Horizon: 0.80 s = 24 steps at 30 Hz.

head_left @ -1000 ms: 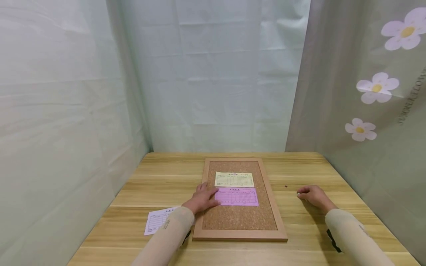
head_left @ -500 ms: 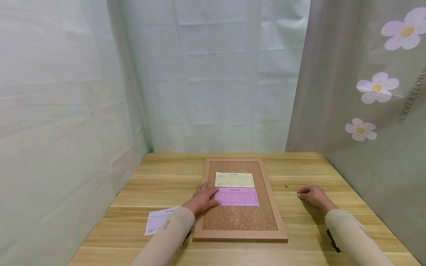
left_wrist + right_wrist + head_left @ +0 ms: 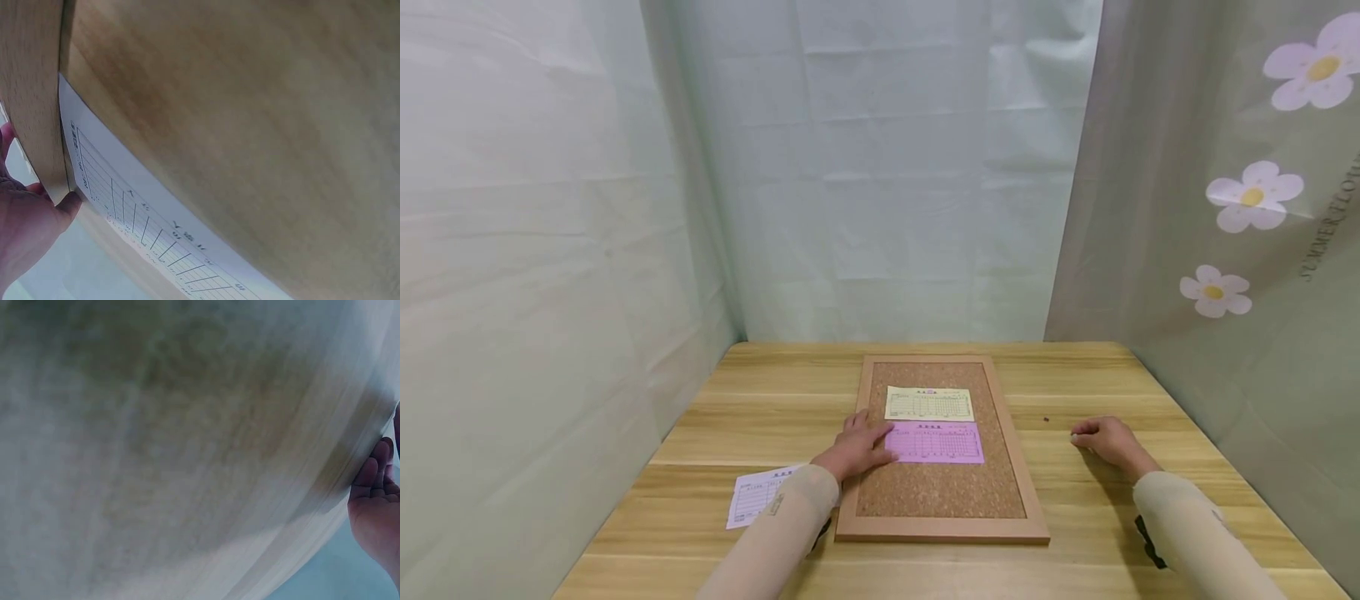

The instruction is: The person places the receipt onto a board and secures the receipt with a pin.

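A framed cork board [image 3: 940,492] lies on the table with a yellow slip [image 3: 928,404] and, just below it, a purple slip [image 3: 934,442] on its surface. My left hand [image 3: 853,447] rests over the board's left frame, fingers fairly straight, fingertips at the purple slip's left edge. A white printed slip [image 3: 752,498] lies on the table beside the board, partly hidden by my left forearm. Right of the board, my right hand [image 3: 1108,442] is low over the table, fingers curled, thumb and forefinger pinching a small pale thing [image 3: 1073,435] too small to identify.
A tiny dark reddish object [image 3: 1046,419] lies on the wooden table [image 3: 760,417] between the board and my right hand. Pale curtains [image 3: 895,208] close in the back and both sides; white flowers [image 3: 1255,197] are printed on the right one.
Both hands and the slips stay in place. Only the head view shifts very slightly.
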Each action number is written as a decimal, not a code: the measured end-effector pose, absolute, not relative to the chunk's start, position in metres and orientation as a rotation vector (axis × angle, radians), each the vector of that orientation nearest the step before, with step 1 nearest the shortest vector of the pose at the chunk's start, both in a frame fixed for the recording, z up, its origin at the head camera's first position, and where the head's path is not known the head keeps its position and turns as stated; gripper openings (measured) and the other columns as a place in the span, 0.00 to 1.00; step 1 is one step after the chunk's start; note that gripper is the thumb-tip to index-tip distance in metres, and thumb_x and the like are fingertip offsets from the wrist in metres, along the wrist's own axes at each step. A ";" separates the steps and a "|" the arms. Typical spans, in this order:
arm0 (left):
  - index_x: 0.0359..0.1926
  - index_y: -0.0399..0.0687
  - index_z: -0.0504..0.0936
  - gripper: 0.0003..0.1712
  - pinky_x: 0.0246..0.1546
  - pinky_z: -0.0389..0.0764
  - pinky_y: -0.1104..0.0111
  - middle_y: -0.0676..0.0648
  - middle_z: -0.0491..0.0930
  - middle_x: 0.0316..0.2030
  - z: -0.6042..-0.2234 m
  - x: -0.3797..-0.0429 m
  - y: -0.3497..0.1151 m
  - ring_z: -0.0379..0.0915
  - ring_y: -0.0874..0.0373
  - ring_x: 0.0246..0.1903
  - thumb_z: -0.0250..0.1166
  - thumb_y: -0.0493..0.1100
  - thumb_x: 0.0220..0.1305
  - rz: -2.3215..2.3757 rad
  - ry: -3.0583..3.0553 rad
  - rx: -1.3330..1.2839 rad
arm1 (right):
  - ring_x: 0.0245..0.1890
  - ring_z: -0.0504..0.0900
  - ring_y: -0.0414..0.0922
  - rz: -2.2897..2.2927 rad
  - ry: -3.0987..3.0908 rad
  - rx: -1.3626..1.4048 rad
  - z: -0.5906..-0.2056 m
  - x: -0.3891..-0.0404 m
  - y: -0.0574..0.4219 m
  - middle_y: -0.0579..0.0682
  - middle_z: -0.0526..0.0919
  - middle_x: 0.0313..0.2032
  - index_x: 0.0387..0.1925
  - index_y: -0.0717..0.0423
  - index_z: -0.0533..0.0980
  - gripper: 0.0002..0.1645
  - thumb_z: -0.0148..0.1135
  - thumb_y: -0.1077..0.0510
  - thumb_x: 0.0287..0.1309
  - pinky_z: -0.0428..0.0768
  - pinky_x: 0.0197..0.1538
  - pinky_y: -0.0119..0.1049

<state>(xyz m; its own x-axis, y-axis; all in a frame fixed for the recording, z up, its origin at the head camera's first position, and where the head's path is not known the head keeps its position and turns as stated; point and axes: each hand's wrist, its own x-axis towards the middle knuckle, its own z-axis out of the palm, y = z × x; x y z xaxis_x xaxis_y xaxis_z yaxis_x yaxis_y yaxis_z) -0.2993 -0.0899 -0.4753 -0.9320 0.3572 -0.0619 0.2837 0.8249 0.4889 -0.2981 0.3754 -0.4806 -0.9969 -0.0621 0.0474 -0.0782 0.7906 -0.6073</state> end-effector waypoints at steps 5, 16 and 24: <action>0.71 0.50 0.70 0.36 0.64 0.57 0.38 0.31 0.46 0.74 -0.476 -0.299 -0.090 0.41 0.33 0.73 0.66 0.55 0.66 0.727 2.859 0.506 | 0.40 0.76 0.49 1.017 -2.957 0.104 -0.479 -0.297 0.374 0.58 0.84 0.41 0.40 0.65 0.83 0.11 0.64 0.59 0.63 0.72 0.43 0.43; 0.71 0.51 0.70 0.35 0.64 0.58 0.38 0.30 0.46 0.74 -0.475 -0.300 -0.090 0.41 0.33 0.73 0.66 0.56 0.66 0.695 2.865 0.512 | 0.36 0.74 0.46 1.079 -2.950 0.060 -0.477 -0.293 0.371 0.55 0.84 0.38 0.43 0.67 0.82 0.14 0.64 0.58 0.63 0.72 0.39 0.41; 0.70 0.49 0.70 0.35 0.64 0.59 0.39 0.29 0.47 0.73 -0.476 -0.300 -0.090 0.41 0.33 0.72 0.66 0.55 0.66 0.692 2.870 0.534 | 0.41 0.78 0.50 1.046 -2.927 0.077 -0.476 -0.295 0.366 0.61 0.84 0.43 0.44 0.68 0.82 0.15 0.64 0.58 0.64 0.74 0.43 0.43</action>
